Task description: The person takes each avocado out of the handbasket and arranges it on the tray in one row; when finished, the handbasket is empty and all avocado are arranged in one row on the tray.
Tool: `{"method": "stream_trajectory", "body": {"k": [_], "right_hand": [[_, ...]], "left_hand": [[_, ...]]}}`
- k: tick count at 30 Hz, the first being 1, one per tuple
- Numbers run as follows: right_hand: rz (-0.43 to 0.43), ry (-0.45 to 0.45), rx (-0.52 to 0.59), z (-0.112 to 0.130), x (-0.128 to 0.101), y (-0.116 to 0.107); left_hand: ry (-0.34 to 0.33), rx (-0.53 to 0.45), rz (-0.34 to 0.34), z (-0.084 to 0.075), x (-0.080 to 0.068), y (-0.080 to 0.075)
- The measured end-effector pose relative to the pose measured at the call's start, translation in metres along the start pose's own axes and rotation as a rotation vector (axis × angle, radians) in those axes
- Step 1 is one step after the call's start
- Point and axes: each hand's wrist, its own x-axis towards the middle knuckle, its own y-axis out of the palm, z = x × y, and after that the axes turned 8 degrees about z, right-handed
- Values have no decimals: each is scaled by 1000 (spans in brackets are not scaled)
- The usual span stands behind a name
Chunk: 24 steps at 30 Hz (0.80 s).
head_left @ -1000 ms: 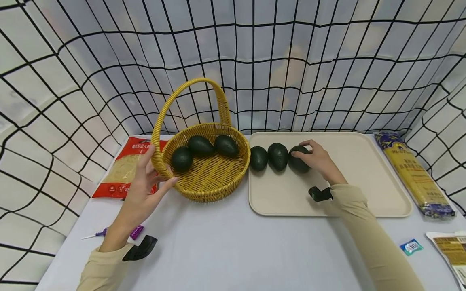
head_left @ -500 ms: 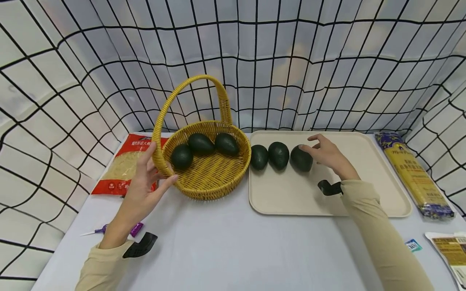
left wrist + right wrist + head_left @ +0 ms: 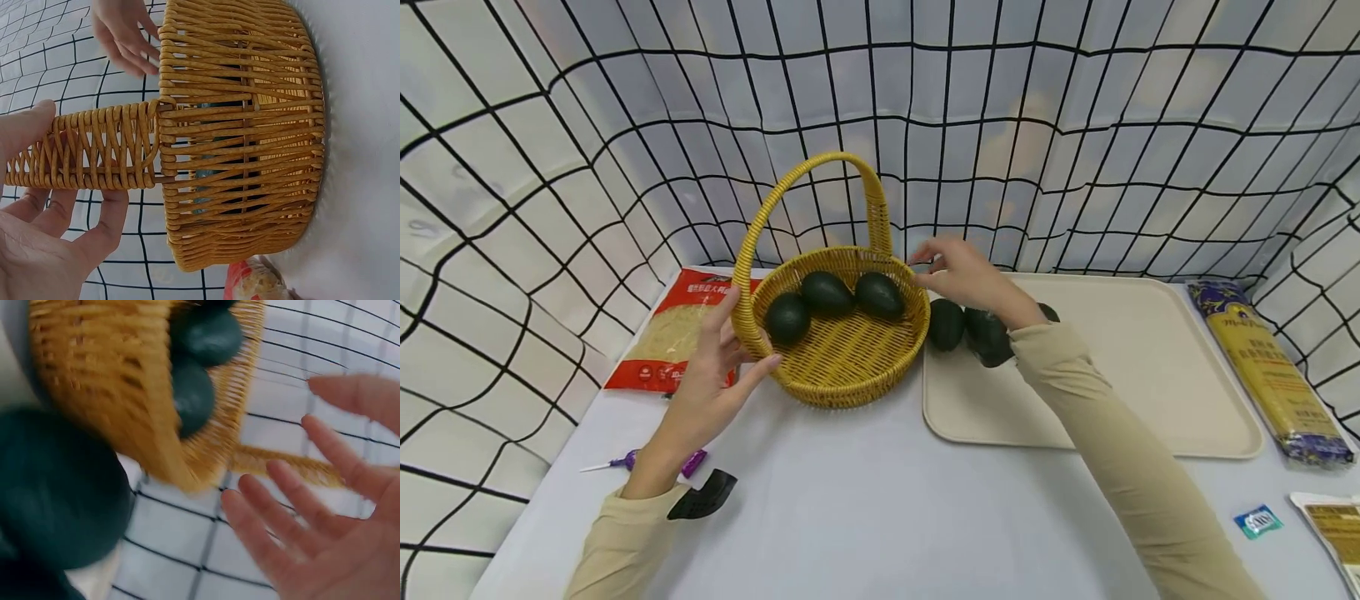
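Left hand (image 3: 711, 387) grasps the basket (image 3: 842, 367) at its handle base; right hand (image 3: 962, 275), fingers spread and empty, hovers over the rim.

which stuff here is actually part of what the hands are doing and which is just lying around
In use:
- wicker basket, its handle base held by the left hand
- three avocados in the basket
- avocados on the tray
- beige tray
- right hand, empty, above the basket rim

Lying about:
- red packet
- pasta packet
- purple item
- small blue sachet
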Motion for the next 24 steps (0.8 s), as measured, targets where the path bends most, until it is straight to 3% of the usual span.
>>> {"method": "stream_trajectory", "body": {"k": [3,10,15,24], "right_hand": [[82,-47,-41,2,23,18],[197,-20,-187,-3,56,55],[168,-25,-243,-1,58,66],[147,-87,-225,4,58,68]], "left_hand": [[9,-3,2,1,1,1],[30,-7,10,2,0,-1],[56,4,12,2,0,-3],[47,1,3,1,0,-1]]}}
